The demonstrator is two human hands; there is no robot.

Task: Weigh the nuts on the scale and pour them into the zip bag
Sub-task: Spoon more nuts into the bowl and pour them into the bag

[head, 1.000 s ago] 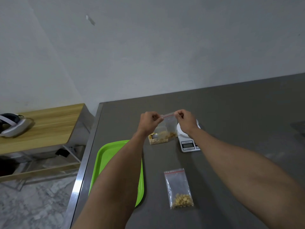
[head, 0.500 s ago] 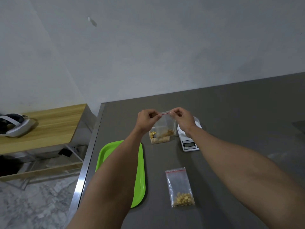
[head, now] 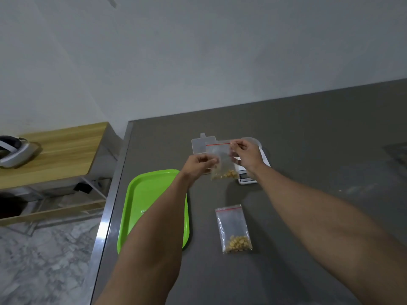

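Observation:
A small clear zip bag [head: 221, 158] with a red strip along its top hangs upright above the grey table [head: 308, 150], with yellow nuts [head: 224, 174] at its bottom. My right hand [head: 246, 155] pinches the bag's top right corner at the strip. My left hand [head: 198, 165] pinches the bag's left edge lower down. Behind the bag and my right hand stands the white scale [head: 247, 179], mostly hidden, with a clear bowl [head: 253, 140] on it.
A second zip bag with nuts [head: 234, 230] lies flat on the table nearer to me. A green tray [head: 152, 201] sits at the left under my left forearm. A clear plastic box [head: 199, 146] lies behind the held bag. The table's metal edge [head: 105, 216] runs along the left.
My left hand has slid from the top strip down to the bag's left edge. The right hand has lifted the top corner a little. The clear box behind has come into view.

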